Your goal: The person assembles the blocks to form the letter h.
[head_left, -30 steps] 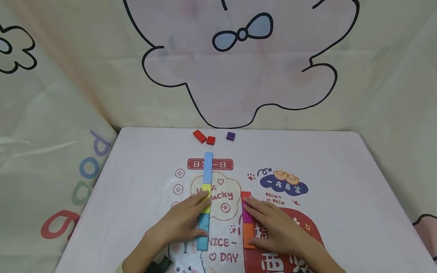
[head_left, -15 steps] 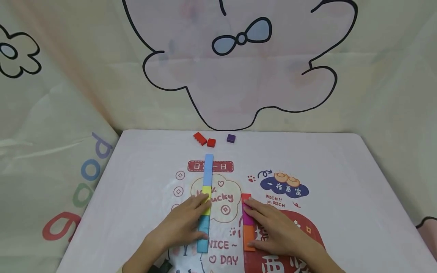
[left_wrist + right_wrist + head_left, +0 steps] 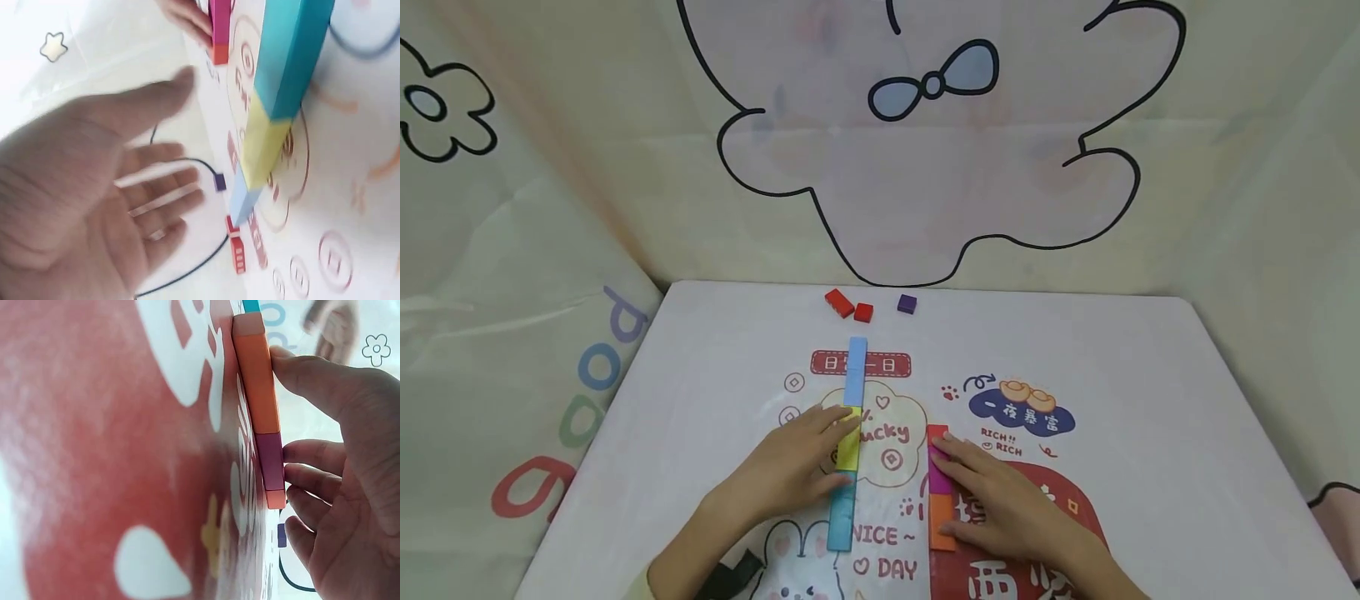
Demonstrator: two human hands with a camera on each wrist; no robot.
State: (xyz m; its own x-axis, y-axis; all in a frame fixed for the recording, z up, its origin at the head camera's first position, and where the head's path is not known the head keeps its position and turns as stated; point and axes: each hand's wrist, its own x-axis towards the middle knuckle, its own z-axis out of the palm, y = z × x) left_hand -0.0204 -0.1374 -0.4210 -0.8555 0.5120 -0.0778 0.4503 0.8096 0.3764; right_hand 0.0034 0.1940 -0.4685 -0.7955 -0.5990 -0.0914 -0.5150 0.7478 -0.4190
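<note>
A straight row of blocks lies left of centre in the head view: light blue [image 3: 855, 371], yellow [image 3: 847, 450] and teal [image 3: 841, 525]. My left hand [image 3: 790, 462] is over its left side, fingers spread; the left wrist view shows the palm holding nothing, with a gap to the teal and yellow blocks. To the right runs a shorter row with a red end block [image 3: 937, 432], a magenta block [image 3: 939, 482] and an orange block [image 3: 942, 529]. My right hand [image 3: 1000, 504] rests on this row, thumb at the orange block and extended fingertips at the magenta one.
Two loose red blocks [image 3: 839, 303] and a purple block [image 3: 907, 304] lie near the back edge of the white table [image 3: 1150, 375]. Printed drawings and lettering cover the table's middle. A cloth backdrop [image 3: 587, 167] stands close behind and at the left.
My left hand has come away from its row, moving slightly back and left, and the row's near end has shifted slightly left. My right hand stays at the shorter row.
</note>
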